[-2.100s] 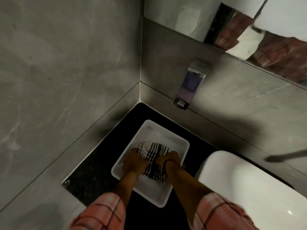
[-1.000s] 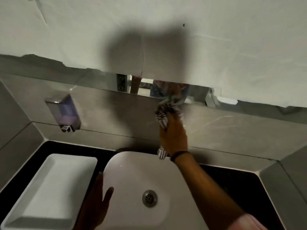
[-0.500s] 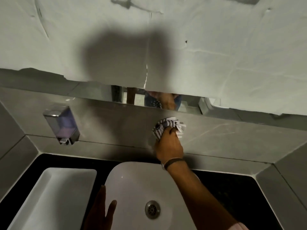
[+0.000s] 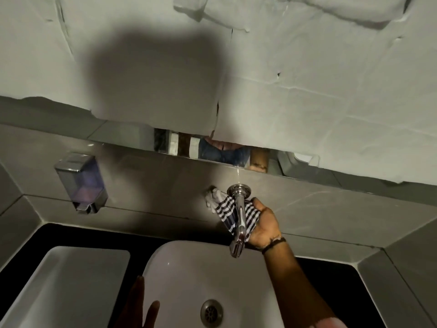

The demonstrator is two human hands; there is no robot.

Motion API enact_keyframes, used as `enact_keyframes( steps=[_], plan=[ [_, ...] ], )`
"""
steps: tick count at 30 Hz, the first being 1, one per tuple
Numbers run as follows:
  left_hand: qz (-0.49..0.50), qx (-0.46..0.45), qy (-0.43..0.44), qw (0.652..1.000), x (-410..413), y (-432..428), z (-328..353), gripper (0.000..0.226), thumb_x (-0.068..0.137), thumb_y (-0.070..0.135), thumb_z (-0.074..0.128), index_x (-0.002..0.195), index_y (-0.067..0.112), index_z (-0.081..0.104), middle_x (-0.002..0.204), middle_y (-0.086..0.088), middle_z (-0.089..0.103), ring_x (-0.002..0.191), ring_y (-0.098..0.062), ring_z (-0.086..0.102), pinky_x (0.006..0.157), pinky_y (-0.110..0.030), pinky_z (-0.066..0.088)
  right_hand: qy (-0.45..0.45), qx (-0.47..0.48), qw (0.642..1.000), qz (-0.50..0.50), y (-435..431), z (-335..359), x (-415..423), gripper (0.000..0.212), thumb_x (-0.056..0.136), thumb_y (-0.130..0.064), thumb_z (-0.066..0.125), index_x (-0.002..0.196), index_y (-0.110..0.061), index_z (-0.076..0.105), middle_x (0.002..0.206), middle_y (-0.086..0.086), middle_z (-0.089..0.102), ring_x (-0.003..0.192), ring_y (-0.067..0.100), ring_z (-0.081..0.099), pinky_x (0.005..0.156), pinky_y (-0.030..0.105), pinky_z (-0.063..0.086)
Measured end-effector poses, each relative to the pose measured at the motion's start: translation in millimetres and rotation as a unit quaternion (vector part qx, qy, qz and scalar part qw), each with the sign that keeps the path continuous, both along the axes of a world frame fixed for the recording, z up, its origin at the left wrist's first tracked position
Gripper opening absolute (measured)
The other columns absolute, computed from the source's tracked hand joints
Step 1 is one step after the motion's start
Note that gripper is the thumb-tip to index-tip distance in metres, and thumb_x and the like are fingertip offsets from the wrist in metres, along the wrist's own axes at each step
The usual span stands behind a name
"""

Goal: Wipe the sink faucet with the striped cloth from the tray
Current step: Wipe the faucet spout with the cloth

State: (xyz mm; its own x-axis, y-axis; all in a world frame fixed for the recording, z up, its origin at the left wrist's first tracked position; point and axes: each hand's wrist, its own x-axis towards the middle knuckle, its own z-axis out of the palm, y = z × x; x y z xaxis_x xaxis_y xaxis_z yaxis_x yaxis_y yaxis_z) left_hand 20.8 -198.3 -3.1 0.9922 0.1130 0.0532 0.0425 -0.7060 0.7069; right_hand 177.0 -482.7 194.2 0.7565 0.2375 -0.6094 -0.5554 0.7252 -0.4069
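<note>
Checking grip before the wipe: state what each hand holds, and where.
Right hand holds the striped cloth by its bunched right end, under the faucet. Left hand holds nothing.

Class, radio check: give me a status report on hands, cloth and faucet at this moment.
Right hand pressing black-and-white striped cloth under chrome wall-mounted faucet. Left hand open on white ceramic sink rim. White plastic tray empty. Nothing in the way.

No legible text, label, brand, number or sign anywhere. Checked soap dispenser (image 4: 81,183), faucet (image 4: 238,218), striped cloth (image 4: 227,213), sink (image 4: 189,268), tray (image 4: 71,280): all bare of readable markings.
</note>
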Motion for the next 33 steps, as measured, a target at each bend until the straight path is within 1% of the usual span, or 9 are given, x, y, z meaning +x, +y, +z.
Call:
enact_keyframes(
  steps=[3,8,12,14,17,22,26,29,33],
  plan=[
    [-0.006,0.026,-0.008,1.0,2,5,-4,0.087,0.093,0.066,0.017,0.146,-0.001,0.031,0.148,-0.023,0.041,0.134,-0.024,0.037,0.117,-0.018,0.018,-0.014,0.0,1.0,0.0,4,-4,3,0.078,0.102,-0.059,0.034,0.141,0.004,0.058,0.143,0.027,0.062,0.13,0.043,0.061,0.112,0.056,0.044],
    [0.013,0.054,-0.005,0.998,0,5,2,0.094,0.091,0.07,0.014,0.142,-0.005,0.036,0.145,-0.024,0.045,0.125,-0.032,0.048,0.098,-0.048,0.038,-0.068,-0.29,0.955,-0.015,7,20,-5,0.064,0.101,-0.06,0.044,0.123,-0.006,0.07,0.124,0.028,0.072,0.119,0.046,0.067,0.109,0.062,0.048],
    [0.008,0.067,0.007,0.998,-2,4,9,0.09,0.093,0.066,0.013,0.14,-0.005,0.04,0.144,-0.023,0.047,0.123,-0.028,0.047,0.095,-0.047,0.039,-0.239,-0.738,0.626,0.087,39,26,-32,0.047,0.104,-0.05,0.045,0.136,-0.02,0.062,0.137,0.014,0.066,0.12,0.034,0.066,0.102,0.042,0.053],
    [0.004,0.073,-0.006,0.997,-3,5,8,0.091,0.092,0.068,0.01,0.142,-0.003,0.037,0.147,-0.024,0.043,0.129,-0.034,0.046,0.099,-0.048,0.04,-0.27,-0.83,0.451,0.186,42,20,-40,0.066,0.101,-0.035,0.056,0.159,-0.014,0.034,0.162,0.013,0.04,0.139,0.033,0.052,0.112,0.043,0.048],
    [-0.009,0.063,-0.025,0.998,-3,9,5,0.087,0.092,0.069,0.009,0.148,0.005,0.027,0.154,-0.014,0.034,0.138,-0.034,0.04,0.109,-0.05,0.037,-0.294,-0.882,0.273,0.246,31,19,-43,0.083,0.095,-0.036,0.058,0.164,-0.01,0.02,0.169,0.018,0.023,0.154,0.035,0.031,0.126,0.042,0.032],
    [0.004,0.06,-0.035,0.998,0,12,3,0.079,0.092,0.067,0.012,0.147,0.013,-0.003,0.146,-0.021,0.045,0.132,-0.037,0.046,0.109,-0.05,0.035,-0.336,-0.853,0.048,0.396,23,35,-29,0.074,0.096,-0.047,0.04,0.158,-0.008,0.038,0.171,0.017,0.025,0.16,0.034,0.014,0.131,0.049,0.012],
    [0.012,0.076,-0.005,0.997,-3,13,-2,0.085,0.092,0.068,0.013,0.147,0.006,0.029,0.146,-0.02,0.046,0.129,-0.039,0.05,0.117,-0.032,0.02,-0.318,-0.801,-0.114,0.494,52,48,-1,0.051,0.09,-0.044,0.048,0.125,-0.015,0.073,0.138,0.011,0.068,0.137,0.032,0.053,0.122,0.051,0.028],
    [0.014,0.073,0.006,0.997,-2,11,2,0.091,0.09,0.069,0.009,0.143,0.0,0.036,0.146,-0.019,0.045,0.129,-0.035,0.048,0.11,-0.043,0.03,-0.23,-0.73,-0.239,0.597,84,44,20,0.04,0.095,-0.04,0.049,0.117,-0.019,0.074,0.128,0.008,0.07,0.122,0.033,0.061,0.096,0.047,0.047],
    [0.004,0.069,0.024,0.997,-2,12,6,0.089,0.093,0.066,0.011,0.142,-0.003,0.037,0.142,-0.024,0.049,0.126,-0.04,0.051,0.117,-0.038,0.02,-0.184,-0.678,-0.284,0.653,94,37,36,0.041,0.098,-0.041,0.045,0.119,-0.019,0.072,0.124,0.008,0.07,0.115,0.033,0.065,0.099,0.047,0.052]
  ],
)
